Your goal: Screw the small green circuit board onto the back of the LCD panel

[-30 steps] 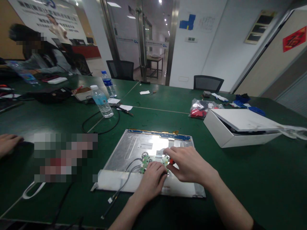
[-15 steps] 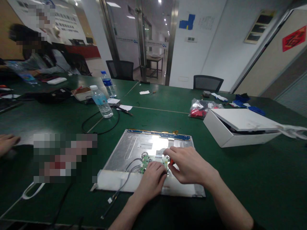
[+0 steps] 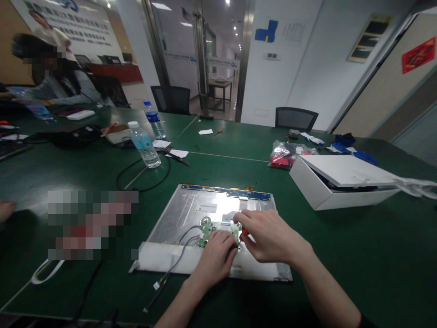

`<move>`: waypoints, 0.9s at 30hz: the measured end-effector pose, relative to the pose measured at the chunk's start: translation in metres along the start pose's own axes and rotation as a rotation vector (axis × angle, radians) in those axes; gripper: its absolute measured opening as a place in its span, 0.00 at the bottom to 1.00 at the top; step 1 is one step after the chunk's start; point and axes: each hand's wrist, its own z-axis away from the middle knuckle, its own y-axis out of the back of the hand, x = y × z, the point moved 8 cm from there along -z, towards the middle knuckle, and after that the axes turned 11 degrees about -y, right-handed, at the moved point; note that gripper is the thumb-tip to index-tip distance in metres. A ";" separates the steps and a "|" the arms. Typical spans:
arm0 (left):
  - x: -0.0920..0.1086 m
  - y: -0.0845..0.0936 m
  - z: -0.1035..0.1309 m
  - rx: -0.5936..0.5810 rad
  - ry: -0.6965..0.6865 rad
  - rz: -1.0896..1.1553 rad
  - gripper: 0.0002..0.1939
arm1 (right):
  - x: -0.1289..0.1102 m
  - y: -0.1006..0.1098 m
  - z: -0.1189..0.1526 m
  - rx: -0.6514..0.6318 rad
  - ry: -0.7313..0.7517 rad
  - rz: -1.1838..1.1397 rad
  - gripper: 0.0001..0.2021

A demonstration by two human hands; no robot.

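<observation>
In the head view a flat display panel [image 3: 184, 218] lies back side up on the table, with a small green circuit board [image 3: 215, 226] near its middle. My left hand [image 3: 220, 250] presses down on that board, its fingers together and curled over the lower part. A screwdriver [image 3: 245, 231] with a red handle is in my right hand [image 3: 261, 232], which grips it from above. Its thin shaft slants down toward my left fingertips, where the tip is hard to make out. Grey cables [image 3: 182, 257] run from the board across the panel's lower edge to loose white plugs.
An open white box [image 3: 341, 191] stands to the right, beside a plastic bag [image 3: 287, 155] with red contents. Water bottles [image 3: 145, 146], a black cable [image 3: 170, 171] and papers lie back left. A co-worker's hand [image 3: 6, 210] shows at the left edge.
The co-worker's hand at the left edge has drawn back out to the left. Both my hands and the panel stay in almost the same place.
</observation>
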 end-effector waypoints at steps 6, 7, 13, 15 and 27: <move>0.000 0.001 0.000 0.001 0.005 -0.003 0.05 | 0.007 -0.003 -0.004 0.013 -0.091 0.067 0.07; 0.000 0.001 0.000 0.001 0.007 -0.001 0.05 | 0.008 -0.003 -0.004 0.010 -0.093 0.065 0.08; 0.001 0.000 0.000 -0.007 0.009 0.010 0.06 | 0.001 -0.001 0.000 -0.007 0.000 0.003 0.07; 0.001 0.000 0.000 -0.007 0.009 0.007 0.06 | 0.002 -0.002 -0.001 -0.006 -0.013 0.018 0.07; 0.000 -0.001 0.001 0.018 -0.007 -0.015 0.07 | 0.003 -0.001 -0.001 0.020 -0.002 0.009 0.07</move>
